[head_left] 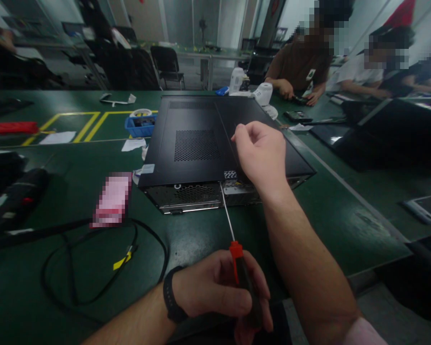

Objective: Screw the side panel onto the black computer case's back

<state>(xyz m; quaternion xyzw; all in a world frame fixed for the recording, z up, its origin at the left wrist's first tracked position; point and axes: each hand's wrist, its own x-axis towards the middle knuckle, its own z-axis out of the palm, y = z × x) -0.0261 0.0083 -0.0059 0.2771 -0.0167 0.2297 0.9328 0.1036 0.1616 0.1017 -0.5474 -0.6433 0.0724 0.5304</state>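
Observation:
A black desktop computer case [197,115] lies flat on the green table, its rear edge towards me. My left hand [219,290], with a dark band on the wrist, is wrapped round the red and black handle of a screwdriver [239,263]. The screwdriver's long shaft points away from me, its tip at the rear edge of the case beside a metal bracket. Over the right part of the case's top is my right hand [262,148], its fingers curled and thumb pressed to the forefinger. Whatever may be inside those fingers is hidden.
Left of the case are a blue bin [140,125] of small parts, a blurred pink item [113,199] and a black cable [70,268]. A phone [429,208] lies at the right. White bottles [237,80] stand behind the case. Co-workers sit across the table.

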